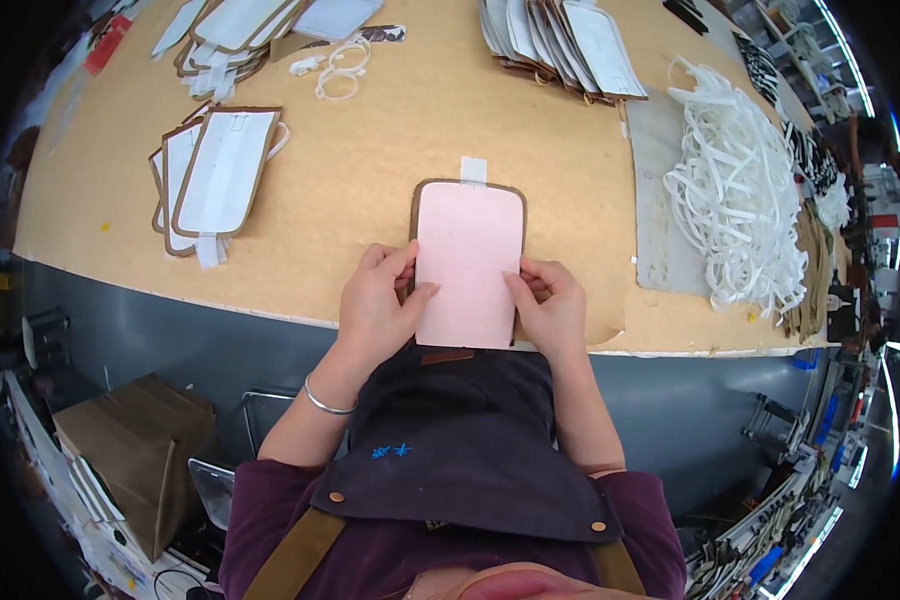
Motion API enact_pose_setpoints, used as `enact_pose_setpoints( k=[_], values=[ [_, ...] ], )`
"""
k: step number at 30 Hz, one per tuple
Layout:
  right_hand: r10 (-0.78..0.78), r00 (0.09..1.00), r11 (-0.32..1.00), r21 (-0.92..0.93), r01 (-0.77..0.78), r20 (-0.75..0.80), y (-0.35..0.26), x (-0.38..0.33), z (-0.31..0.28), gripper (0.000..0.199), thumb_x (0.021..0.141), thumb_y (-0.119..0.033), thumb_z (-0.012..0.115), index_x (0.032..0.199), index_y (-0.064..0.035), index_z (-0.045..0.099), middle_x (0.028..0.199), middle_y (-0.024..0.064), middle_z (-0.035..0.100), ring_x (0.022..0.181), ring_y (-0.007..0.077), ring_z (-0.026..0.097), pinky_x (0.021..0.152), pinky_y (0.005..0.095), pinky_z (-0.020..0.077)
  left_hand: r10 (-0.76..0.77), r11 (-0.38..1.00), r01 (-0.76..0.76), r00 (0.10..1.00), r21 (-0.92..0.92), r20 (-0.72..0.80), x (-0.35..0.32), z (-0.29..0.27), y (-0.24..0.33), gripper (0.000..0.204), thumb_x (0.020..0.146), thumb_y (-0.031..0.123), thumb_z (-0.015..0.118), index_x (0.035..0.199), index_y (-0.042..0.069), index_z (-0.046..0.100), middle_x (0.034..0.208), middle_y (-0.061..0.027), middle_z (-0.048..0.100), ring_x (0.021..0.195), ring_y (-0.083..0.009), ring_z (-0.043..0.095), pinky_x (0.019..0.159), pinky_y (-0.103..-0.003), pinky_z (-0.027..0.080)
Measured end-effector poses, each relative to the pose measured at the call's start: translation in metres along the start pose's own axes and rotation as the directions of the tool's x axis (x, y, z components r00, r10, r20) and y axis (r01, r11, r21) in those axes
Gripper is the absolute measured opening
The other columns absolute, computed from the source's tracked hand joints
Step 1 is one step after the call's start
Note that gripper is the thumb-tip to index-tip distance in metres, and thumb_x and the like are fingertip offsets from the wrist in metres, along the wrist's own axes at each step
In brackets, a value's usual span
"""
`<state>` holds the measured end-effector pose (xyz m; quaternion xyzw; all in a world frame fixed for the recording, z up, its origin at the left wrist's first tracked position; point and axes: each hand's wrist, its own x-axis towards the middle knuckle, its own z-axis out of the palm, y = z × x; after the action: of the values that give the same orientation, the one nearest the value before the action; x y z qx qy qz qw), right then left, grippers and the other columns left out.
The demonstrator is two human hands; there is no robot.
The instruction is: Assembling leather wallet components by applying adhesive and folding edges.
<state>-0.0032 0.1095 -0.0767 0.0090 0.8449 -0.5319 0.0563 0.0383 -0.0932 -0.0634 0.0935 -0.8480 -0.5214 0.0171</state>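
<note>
“Tan bench (370,170) across most of the upper view, grey floor (660,400) beyond its near edge. Where is the piece being handled?”

“Right at that near edge, in front of the dark apron (450,430). It's a pink panel (470,260) with rounded far corners, lying on a brown-bordered piece (419,188) whose rim shows around the far end and down the sides. A white tab (473,171) sticks out beyond the panel's far edge.”

“And the hands?”

“Both are grasping. The left hand (375,295) pinches the left side of the pink panel, thumb on its face. The right hand (553,308) does the same on the right side, thumb on top and fingers curled at the edge. How far the fingers reach underneath, I can't tell.”

“What's to the left of the panel?”

“Well apart from it, a small overlapping stack of white panels (227,170) with brown borders. Farther beyond the panel, on that same side, are a larger pile of similar pieces (235,25) and some loops of cream cord (342,75).”

“To its right?”

“A tangled heap of white straps (735,190), well apart from the panel and partly over a grey sheet (660,220). Beyond the panel and slightly right, a fanned row of white pieces (555,45), also brown-edged.”
</note>
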Motion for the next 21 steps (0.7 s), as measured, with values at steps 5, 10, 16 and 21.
enact_pose_setpoints(
  k=[5,10,16,21],
  values=[
    [-0.04,0.998,0.996,-0.072,0.043,0.046,0.004,0.003,-0.006,0.025,0.075,-0.011,0.069,0.097,0.0006,0.064,0.08,0.0087,0.061,0.061,0.013,0.059,0.058,0.0257,0.0497,-0.055,0.997,0.051,0.996,0.058,0.063,0.002,-0.008,0.015,0.043,0.074,0.002,0.068,0.114,-0.003,0.055,0.096,-0.01,0.05,0.085,-0.0193,0.058,0.077,-0.028,0.052],
    [-0.088,0.992,0.964,-0.242,0.108,0.092,-0.026,0.051,-0.031,0.022,0.078,-0.009,0.063,0.099,-0.0016,0.063,0.082,0.0033,0.061,0.063,0.0089,0.051,0.06,0.0222,0.0445,0.45,0.818,-0.429,0.892,0.383,0.039,0.008,0.0,0.034,0.033,0.072,0.01,0.068,0.103,0.003,0.061,0.102,-0.0115,0.056,0.091,-0.0304,0.054,0.079,-0.037,0.046],
    [-0.168,0.95,0.887,-0.381,0.262,0.262,-0.043,0.149,0.001,0.025,0.078,-0.019,0.064,0.098,-0.0035,0.064,0.084,0.0065,0.063,0.074,0.0154,0.058,0.068,0.0285,0.0474,0.445,0.779,-0.471,0.88,0.414,0.164,0.015,0.024,0.035,0.017,0.077,0.017,0.064,0.089,0.005,0.065,0.1,-0.0058,0.062,0.09,-0.0243,0.059,0.073,-0.033,0.049],
    [-0.003,0.89,0.746,-0.591,0.306,0.456,-0.068,0.161,0.021,0.025,0.075,-0.024,0.066,0.092,-0.0054,0.065,0.081,0.009,0.063,0.077,0.0186,0.06,0.067,0.0311,0.0481,0.454,0.779,-0.469,0.88,0.415,0.142,0.015,0.024,0.036,0.016,0.077,0.017,0.064,0.09,0.008,0.066,0.101,-0.004,0.062,0.087,-0.0227,0.061,0.069,-0.032,0.05]
  ],
)
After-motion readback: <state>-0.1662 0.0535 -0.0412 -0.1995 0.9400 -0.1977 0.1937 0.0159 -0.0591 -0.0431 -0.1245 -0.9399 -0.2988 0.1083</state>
